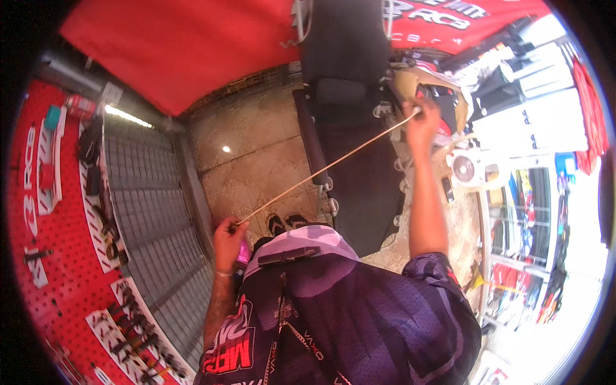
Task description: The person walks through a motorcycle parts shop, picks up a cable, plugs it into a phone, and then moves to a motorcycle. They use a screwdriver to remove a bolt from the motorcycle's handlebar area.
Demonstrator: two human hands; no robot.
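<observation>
A thin pale cord (328,168) runs taut and slanting from one hand to the other. My left hand (228,242), low at the left, is closed on its near end. Higher up and to the right, my right hand (423,128) grips the far end, arm stretched out. Beneath the cord lies a black folding lounger (359,192) with a padded headrest (341,91) and pale loops along its sides. Something pink (244,251) shows beside my left hand; I cannot make out what it is.
Left of me are a grey slatted shutter (151,186) and a red pegboard (61,269) with hanging tools and parts. A red banner (167,45) hangs ahead. At the right stand an opened cardboard box (405,85), a white fan (464,168) and bright shelves (523,218).
</observation>
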